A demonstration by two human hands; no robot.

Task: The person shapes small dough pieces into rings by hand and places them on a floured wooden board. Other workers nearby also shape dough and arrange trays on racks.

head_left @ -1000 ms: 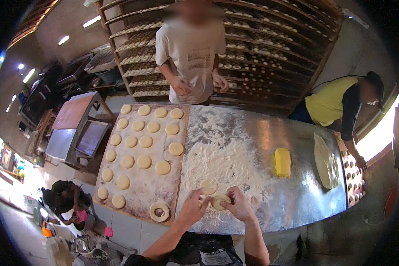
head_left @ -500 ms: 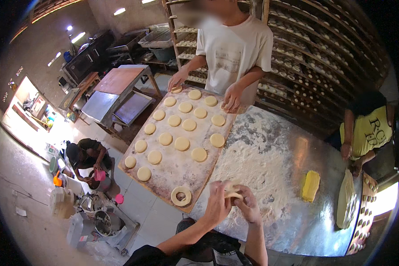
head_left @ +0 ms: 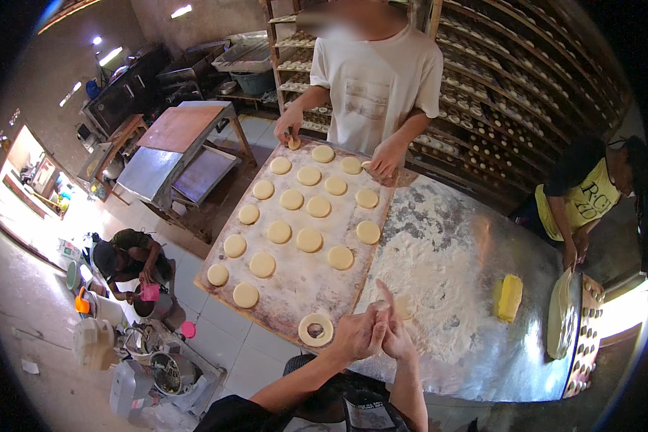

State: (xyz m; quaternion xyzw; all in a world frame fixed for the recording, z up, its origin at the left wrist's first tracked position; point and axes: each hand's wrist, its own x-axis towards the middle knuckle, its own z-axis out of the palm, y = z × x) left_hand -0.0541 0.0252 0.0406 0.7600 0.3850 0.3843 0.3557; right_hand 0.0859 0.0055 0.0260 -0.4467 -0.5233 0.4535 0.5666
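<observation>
Over the near edge of the floured metal table, my left hand [head_left: 358, 334] and my right hand [head_left: 398, 340] are pressed together, fingers closed, with one finger sticking up. A pale piece of dough [head_left: 404, 308], blurred, shows at the far side of my right fingers; the rest of it is hidden by the hands. Left of them, a dough ring [head_left: 315, 330] lies at the near corner of a floured wooden board [head_left: 295, 281]. Several flat round dough pieces [head_left: 309, 240] are spread over that board.
Across the board, a person in a white shirt [head_left: 374, 86] handles dough at its far edge. Loose flour [head_left: 425, 281], a yellow block [head_left: 509, 298] and a long dough sheet [head_left: 560, 313] lie on the table. Another person [head_left: 590, 194] stands right; one crouches among buckets [head_left: 133, 263] at left.
My hands have closed together around the dough, which was held between spread fingers before. The person opposite has lifted a dough piece at the board's far left corner. The view has shifted slightly.
</observation>
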